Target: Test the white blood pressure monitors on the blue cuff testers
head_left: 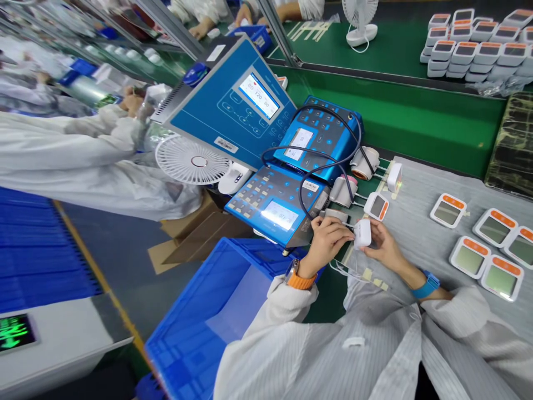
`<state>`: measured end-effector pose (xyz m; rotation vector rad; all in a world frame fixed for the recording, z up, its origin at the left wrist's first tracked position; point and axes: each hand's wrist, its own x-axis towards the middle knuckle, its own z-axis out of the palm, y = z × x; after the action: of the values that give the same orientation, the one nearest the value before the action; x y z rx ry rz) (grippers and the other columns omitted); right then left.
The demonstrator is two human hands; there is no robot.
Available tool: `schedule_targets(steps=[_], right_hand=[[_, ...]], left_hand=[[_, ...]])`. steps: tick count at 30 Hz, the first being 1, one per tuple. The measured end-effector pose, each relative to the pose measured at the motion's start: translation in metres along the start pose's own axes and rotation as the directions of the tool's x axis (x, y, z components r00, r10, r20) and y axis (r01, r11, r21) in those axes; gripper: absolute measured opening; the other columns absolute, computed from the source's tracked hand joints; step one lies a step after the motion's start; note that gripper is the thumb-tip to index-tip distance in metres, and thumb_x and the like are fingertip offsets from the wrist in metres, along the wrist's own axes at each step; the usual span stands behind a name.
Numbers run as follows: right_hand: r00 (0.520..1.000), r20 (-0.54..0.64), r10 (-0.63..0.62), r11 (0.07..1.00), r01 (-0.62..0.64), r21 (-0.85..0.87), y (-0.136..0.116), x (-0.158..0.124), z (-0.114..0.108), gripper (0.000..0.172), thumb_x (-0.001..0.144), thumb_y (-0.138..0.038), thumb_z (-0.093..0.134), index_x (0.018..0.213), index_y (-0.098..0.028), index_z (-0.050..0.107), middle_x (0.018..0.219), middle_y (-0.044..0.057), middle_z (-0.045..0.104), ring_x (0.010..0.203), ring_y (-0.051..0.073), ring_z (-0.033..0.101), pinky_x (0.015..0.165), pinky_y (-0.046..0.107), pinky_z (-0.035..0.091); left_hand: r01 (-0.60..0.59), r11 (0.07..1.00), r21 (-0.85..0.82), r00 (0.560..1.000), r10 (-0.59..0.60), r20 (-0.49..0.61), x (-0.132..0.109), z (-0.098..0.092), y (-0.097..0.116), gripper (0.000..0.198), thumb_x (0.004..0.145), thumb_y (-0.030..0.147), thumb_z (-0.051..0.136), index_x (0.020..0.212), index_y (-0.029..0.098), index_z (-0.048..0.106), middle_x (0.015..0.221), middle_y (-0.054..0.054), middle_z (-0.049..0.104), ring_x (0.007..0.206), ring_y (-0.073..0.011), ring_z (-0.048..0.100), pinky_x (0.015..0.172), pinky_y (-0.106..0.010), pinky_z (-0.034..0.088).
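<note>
Fingers [338,236] of both hands closed on a white plastic device [362,233], blue test console [291,205] just beside

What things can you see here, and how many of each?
screen machines: three, blue, in the middle
square gadgets: six, white and orange, on the grey mat
white gadget: one, white, between the hands
stacked gadgets: many, white and orange, top right
fans: two, white, left of the machines and at the top
black cables: some, black, over the machines
crate: one, blue, below the machines
co-worker's sleeve: one, white, at the left
left hand: one, orange wristband, near the machine
right hand: one, blue wristband, holding the white gadget
</note>
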<state>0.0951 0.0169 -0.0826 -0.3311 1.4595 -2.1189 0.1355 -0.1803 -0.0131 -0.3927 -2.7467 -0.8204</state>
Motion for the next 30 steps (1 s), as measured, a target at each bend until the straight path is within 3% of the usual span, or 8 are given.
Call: schedule_targets(steps=[16,20,23,26,28,30], right_hand=[[1.0,-0.014,0.009,0.998,-0.01,-0.068,0.004,-0.001,-0.002,0.074,0.068,-0.033,0.088,0.133,-0.026,0.053,0.141,0.011,0.062,0.133,0.027,0.057,0.117,0.051,0.039],[0.998,-0.029,-0.05,0.972,0.042,-0.233,0.002,-0.004,0.001,0.078,0.068,-0.036,0.088,0.137,-0.023,0.056,0.139,0.012,0.063,0.13,0.029,0.06,0.113,0.049,0.045],[0.984,-0.043,-0.173,0.835,0.124,-0.537,-0.002,-0.004,0.008,0.079,0.072,-0.034,0.086,0.143,-0.023,0.054,0.141,0.013,0.062,0.13,0.031,0.059,0.112,0.051,0.045],[0.969,0.051,-0.242,0.611,0.193,-0.768,-0.009,-0.003,0.009,0.076,0.08,-0.034,0.081,0.148,-0.021,0.05,0.147,0.016,0.057,0.136,0.032,0.053,0.113,0.053,0.044],[0.961,0.113,-0.252,0.517,0.232,-0.824,-0.017,-0.004,0.006,0.072,0.084,-0.037,0.078,0.147,-0.019,0.051,0.148,0.017,0.055,0.138,0.032,0.051,0.113,0.052,0.043],[0.951,0.148,-0.271,0.503,0.271,-0.82,-0.027,-0.005,-0.001,0.062,0.086,-0.043,0.076,0.141,-0.02,0.058,0.141,0.016,0.061,0.134,0.032,0.053,0.111,0.05,0.045]], left_hand=[[0.001,0.999,-0.033,0.998,0.001,0.062,-0.001,0.004,-0.006,0.022,0.101,0.032,0.058,0.088,0.026,0.076,0.089,0.0,0.079,0.096,-0.0207,0.062,0.094,-0.044,0.026],[-0.019,0.999,-0.037,0.99,0.024,0.137,-0.005,0.0,-0.015,0.023,0.101,0.031,0.056,0.089,0.028,0.075,0.09,0.0,0.078,0.099,-0.0218,0.062,0.096,-0.045,0.026],[-0.009,1.0,-0.004,0.988,0.009,0.157,-0.006,-0.003,-0.015,0.021,0.098,0.035,0.059,0.113,0.025,0.07,0.1,-0.004,0.077,0.106,-0.0244,0.061,0.098,-0.045,0.027],[0.028,0.995,0.099,0.974,-0.05,0.219,-0.002,-0.004,-0.008,0.063,0.089,0.045,0.07,0.144,0.021,0.05,0.111,-0.01,0.074,0.111,-0.028,0.061,0.099,-0.045,0.028],[0.032,0.985,0.171,0.959,-0.078,0.272,0.002,-0.004,0.0,0.068,0.086,0.046,0.073,0.145,0.025,0.049,0.112,-0.009,0.073,0.11,-0.0284,0.061,0.099,-0.046,0.027],[0.041,0.976,0.216,0.951,-0.104,0.291,0.007,-0.005,0.006,0.059,0.085,0.043,0.073,0.139,0.028,0.055,0.114,-0.009,0.072,0.11,-0.0282,0.062,0.1,-0.046,0.027]])
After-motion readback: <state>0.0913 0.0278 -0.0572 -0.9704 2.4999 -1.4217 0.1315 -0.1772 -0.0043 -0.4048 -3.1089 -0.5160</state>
